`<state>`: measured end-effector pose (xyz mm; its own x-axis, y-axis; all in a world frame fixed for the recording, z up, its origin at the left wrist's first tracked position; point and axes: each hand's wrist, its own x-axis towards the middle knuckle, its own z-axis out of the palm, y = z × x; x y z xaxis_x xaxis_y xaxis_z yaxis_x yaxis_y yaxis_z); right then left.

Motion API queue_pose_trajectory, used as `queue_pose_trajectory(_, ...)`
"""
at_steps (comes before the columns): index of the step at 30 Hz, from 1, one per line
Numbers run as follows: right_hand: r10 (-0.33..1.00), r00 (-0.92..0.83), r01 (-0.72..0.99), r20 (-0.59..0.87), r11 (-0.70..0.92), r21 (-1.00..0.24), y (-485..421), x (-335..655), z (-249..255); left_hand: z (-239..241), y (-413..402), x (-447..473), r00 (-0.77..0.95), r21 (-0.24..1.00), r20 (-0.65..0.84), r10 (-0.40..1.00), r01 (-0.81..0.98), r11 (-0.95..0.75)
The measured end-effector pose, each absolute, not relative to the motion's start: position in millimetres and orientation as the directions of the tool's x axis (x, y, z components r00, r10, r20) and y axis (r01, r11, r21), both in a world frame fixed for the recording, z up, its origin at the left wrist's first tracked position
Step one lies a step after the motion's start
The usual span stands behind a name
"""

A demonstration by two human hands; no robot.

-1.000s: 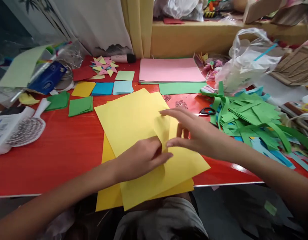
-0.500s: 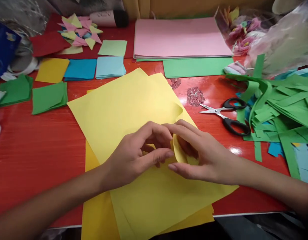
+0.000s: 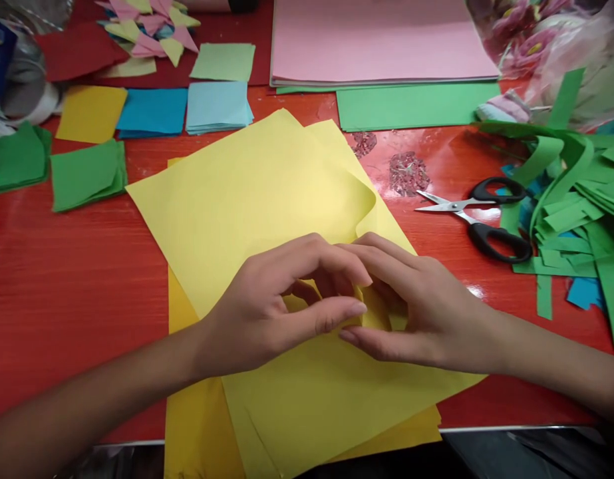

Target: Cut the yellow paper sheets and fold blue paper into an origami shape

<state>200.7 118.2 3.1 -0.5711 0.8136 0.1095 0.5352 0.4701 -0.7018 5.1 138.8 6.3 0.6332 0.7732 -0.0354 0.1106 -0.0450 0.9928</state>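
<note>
A light yellow paper sheet [image 3: 237,206] lies turned at an angle over other yellow sheets, and part of its right side bends up and curls between my hands. My left hand [image 3: 277,309] is curved over this curl, its thumb and forefinger closed on the paper's edge. Close beside it, my right hand [image 3: 421,313] wraps its fingers and thumb around the same curled part. The fingers hide much of the paper there. Darker yellow paper [image 3: 191,426] shows beneath, at the left and the bottom.
Open scissors [image 3: 479,216] with black handles lie at the right, beside a heap of green paper strips [image 3: 581,219]. Small paper squares in green [image 3: 87,176], blue [image 3: 152,111] and other colours sit at the left. Pink sheets [image 3: 381,40] lie at the back.
The view has tipped downward and come closer. My left thumb and forefinger have moved slightly right, nearer my right hand, onto the curled paper edge.
</note>
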Motion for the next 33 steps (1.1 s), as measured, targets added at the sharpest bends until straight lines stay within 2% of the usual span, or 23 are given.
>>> queue_pose_trajectory(33,0.806,-0.581,0.550,0.113,0.491,-0.675,118.8,202.8,0.0,4.7,140.1,3.7,0.633,0.991,-0.078,0.770,0.132,-0.007)
